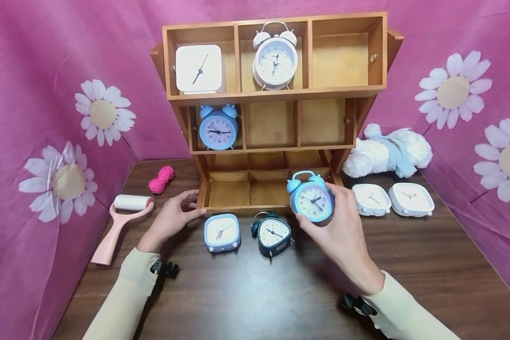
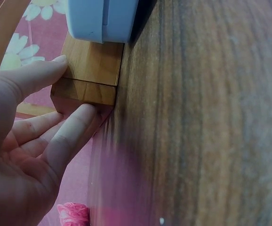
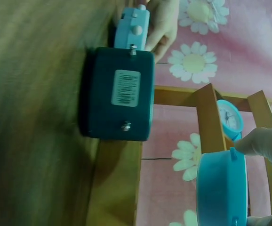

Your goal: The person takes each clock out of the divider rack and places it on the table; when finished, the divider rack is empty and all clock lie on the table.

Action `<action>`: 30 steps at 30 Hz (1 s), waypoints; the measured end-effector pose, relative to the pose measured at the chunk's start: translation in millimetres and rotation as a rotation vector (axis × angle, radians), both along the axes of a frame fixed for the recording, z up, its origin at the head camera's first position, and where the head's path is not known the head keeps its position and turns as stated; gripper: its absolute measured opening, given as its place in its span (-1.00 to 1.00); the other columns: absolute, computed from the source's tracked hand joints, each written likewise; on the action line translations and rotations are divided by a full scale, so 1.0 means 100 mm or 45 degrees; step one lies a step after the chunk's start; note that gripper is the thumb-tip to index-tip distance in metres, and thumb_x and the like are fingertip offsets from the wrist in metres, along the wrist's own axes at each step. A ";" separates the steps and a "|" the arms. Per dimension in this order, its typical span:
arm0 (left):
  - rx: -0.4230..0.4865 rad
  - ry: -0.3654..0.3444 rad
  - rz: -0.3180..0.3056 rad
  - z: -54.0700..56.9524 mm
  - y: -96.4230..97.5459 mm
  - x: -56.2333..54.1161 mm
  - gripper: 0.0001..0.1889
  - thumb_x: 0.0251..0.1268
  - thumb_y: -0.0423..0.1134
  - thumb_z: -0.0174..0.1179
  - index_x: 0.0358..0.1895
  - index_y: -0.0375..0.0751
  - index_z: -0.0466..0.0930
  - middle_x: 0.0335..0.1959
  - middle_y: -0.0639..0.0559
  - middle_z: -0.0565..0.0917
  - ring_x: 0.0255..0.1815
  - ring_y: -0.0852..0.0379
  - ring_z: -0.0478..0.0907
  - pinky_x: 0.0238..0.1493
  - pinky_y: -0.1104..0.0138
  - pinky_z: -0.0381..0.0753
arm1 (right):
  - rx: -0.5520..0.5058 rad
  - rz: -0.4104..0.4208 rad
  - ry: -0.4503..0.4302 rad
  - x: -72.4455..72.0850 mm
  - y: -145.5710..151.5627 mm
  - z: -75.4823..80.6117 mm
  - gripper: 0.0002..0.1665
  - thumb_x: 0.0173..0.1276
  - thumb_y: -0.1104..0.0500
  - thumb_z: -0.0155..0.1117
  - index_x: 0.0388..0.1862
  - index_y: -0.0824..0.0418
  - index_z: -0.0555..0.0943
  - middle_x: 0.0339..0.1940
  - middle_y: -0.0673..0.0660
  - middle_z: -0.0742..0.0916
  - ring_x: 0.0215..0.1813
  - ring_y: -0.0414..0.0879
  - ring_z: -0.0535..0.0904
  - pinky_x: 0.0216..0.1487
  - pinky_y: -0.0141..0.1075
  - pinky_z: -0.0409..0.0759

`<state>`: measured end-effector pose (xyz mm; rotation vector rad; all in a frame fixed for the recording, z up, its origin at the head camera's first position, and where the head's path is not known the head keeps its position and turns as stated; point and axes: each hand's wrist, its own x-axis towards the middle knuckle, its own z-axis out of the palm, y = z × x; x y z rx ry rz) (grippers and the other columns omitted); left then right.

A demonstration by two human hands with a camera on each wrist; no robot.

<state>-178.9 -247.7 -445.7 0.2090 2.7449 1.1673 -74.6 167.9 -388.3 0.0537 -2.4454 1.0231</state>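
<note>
My right hand [image 1: 344,231] holds a blue twin-bell alarm clock [image 1: 312,201] by its side between thumb and fingers, in front of the bottom right compartment of the wooden shelf [image 1: 276,96]. My left hand [image 1: 173,219] grips the shelf's lower left front corner, thumb on one face and fingers on the other in the left wrist view. Between the hands, a blue-grey square clock [image 1: 222,232] and a dark green triangular clock [image 1: 274,234] rest on the table. Another blue twin-bell clock [image 1: 218,128] sits in the middle tier's left compartment.
The top tier holds a white square clock [image 1: 199,69] and a white twin-bell clock [image 1: 276,62]. Two white clocks [image 1: 371,199] and a plush toy [image 1: 388,151] lie at right. At left are a lint roller [image 1: 119,226] and pink yarn [image 1: 161,180].
</note>
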 end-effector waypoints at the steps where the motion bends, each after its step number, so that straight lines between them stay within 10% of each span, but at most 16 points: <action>1: -0.001 -0.001 -0.003 0.00 0.00 -0.01 -0.21 0.54 0.03 0.49 0.68 -0.18 0.43 0.45 -0.32 0.71 0.37 -0.24 0.76 0.30 -0.11 0.74 | 0.003 -0.008 -0.011 0.02 0.01 -0.01 0.09 0.09 0.05 0.83 0.53 0.36 0.49 0.38 0.36 0.60 0.36 0.25 0.55 0.33 0.16 0.55; 30: 0.019 -0.010 -0.005 0.00 -0.01 -0.01 -0.23 0.55 -0.04 0.48 0.68 -0.19 0.42 0.35 -0.32 0.78 0.34 -0.24 0.78 0.23 -0.03 0.75 | 0.144 -0.072 -0.299 0.28 0.18 -0.37 0.04 0.15 -0.06 0.79 0.47 0.40 0.54 0.27 0.39 0.61 0.18 0.30 0.66 0.16 0.22 0.63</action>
